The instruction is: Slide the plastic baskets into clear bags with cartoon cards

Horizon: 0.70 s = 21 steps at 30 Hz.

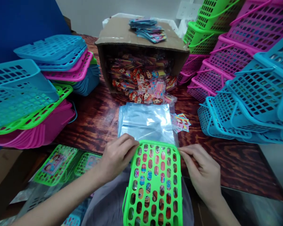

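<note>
A bright green plastic basket (157,185) with a slotted lid lies over my lap, one end at the table edge. Through its slots show colourful printed packs. The fingers of my left hand (119,157) are closed at the upper left corner of the lid. At the upper right corner, my right hand (202,172) pinches the rim between thumb and fingers. Just beyond the basket, a stack of clear plastic bags (146,121) lies flat on the table. Small printed cards (181,122) rest to the right of the bags.
A cardboard box (141,36) full of printed packs (143,78) faces me, with a pile of cards (149,29) on top. Blue lids (52,47) and nested baskets (21,81) stand left. Filled baskets (245,91) are stacked right. Bagged green baskets (55,164) sit lower left.
</note>
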Each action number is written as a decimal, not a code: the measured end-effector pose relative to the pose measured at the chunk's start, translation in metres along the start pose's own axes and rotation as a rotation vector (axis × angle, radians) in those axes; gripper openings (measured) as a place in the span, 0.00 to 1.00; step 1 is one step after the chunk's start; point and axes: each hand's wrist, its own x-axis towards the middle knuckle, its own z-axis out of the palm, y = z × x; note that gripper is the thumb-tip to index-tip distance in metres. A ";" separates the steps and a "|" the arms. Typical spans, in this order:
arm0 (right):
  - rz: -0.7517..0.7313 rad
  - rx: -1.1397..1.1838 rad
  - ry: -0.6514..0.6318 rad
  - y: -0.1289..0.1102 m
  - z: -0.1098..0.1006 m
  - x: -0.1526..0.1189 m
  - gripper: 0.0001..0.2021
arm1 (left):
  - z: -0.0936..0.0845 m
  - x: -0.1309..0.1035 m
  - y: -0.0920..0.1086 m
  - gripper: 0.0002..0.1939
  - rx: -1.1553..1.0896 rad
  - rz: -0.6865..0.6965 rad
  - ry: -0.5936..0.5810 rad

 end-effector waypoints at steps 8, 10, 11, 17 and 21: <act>-0.254 -0.125 0.041 0.007 0.007 -0.049 0.17 | -0.002 -0.055 -0.010 0.14 0.211 0.346 0.013; -0.278 -0.119 0.001 0.006 0.005 -0.062 0.20 | -0.004 -0.068 -0.005 0.15 0.191 0.332 0.000; -0.289 -0.110 -0.016 0.006 0.003 -0.068 0.21 | -0.005 -0.074 -0.003 0.15 0.175 0.323 -0.005; 0.238 0.298 0.130 0.011 0.001 -0.060 0.11 | -0.001 -0.080 0.005 0.14 -0.269 -0.104 0.054; 0.723 0.846 0.218 0.013 0.023 -0.018 0.30 | 0.025 -0.052 0.007 0.19 -0.782 -0.782 0.283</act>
